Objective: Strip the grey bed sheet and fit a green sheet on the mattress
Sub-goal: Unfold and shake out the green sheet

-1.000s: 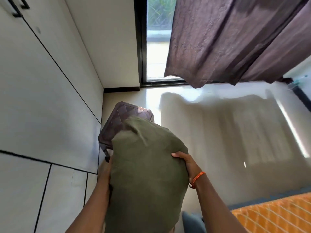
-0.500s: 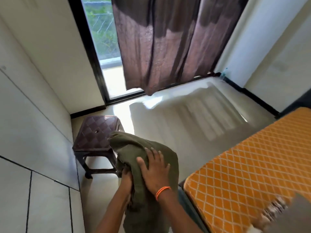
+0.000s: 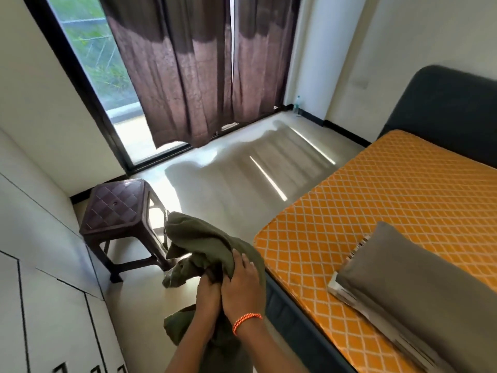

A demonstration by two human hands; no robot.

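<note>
I hold a bunched olive-green sheet [image 3: 199,240] in front of me, above the floor beside the bed. My left hand [image 3: 208,292] grips a fold of it from below. My right hand [image 3: 243,281], with an orange thread band at the wrist, lies over the cloth with its fingers curled into it. The bare orange mattress [image 3: 376,205] with a white diamond pattern lies to the right on a dark bed frame. A grey pillow [image 3: 419,286] rests on the mattress at the near right.
A dark brown plastic stool [image 3: 115,205] stands at the left by the white wardrobe doors [image 3: 40,238]. Brown curtains [image 3: 199,71] hang over the window. The dark headboard [image 3: 446,109] is at the far right. A bottle [image 3: 297,103] stands in the far corner.
The view has swung right, bringing the mattress and pillow into sight. The green sheet has come off the stool side and lower, and both hands now bunch it together close to my body.
</note>
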